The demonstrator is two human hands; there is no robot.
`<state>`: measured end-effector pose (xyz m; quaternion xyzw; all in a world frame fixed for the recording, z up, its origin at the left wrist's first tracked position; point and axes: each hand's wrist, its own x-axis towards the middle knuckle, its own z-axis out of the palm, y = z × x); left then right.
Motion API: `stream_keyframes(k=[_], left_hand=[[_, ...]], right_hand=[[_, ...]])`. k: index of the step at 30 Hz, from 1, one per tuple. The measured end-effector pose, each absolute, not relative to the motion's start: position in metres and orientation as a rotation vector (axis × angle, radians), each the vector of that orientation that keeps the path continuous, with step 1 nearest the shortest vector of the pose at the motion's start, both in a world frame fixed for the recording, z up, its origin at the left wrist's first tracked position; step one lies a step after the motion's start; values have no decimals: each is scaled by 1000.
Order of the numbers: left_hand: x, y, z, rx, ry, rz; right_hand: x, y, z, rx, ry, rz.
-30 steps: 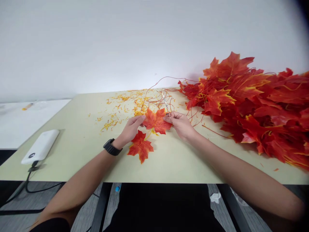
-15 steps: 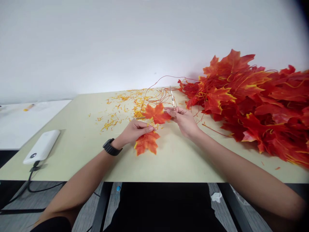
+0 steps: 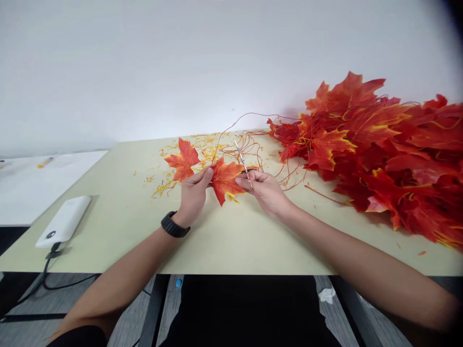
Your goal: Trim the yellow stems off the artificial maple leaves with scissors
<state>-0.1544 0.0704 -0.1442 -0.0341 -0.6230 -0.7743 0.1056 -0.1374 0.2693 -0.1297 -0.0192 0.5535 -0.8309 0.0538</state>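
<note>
My left hand (image 3: 193,196) is closed in a pinch on a string of artificial maple leaves, over the middle of the table. One orange-red leaf (image 3: 182,160) sticks out beyond its fingers, up and to the left. Between my two hands a second maple leaf (image 3: 224,177) is spread, its left side at my left thumb. My right hand (image 3: 268,193) has small scissors (image 3: 242,156) in its grip, blades pointing up and away. The fingertips of that hand also touch the second leaf's right edge. Yellow trimmings (image 3: 202,150) lie scattered behind the hands.
A big heap of red and orange maple leaves (image 3: 376,154) fills the table's right side. Thin reddish stems (image 3: 249,137) trail from it towards the middle. A white power bank (image 3: 64,220) with a black cable lies at the left. The wall borders the table's far edge.
My left hand has turned upward and moved up slightly, swinging one leaf to the upper left. My right hand has come left and a little nearer, with the scissors tilting further left.
</note>
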Motion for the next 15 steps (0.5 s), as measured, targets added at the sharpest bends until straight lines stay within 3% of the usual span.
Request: stream_keyframes(k=[15], left_hand=[[-148, 69, -151, -290, -2006, -2043]], right_hand=[[-143, 280, -122, -35, 1659, -2481]])
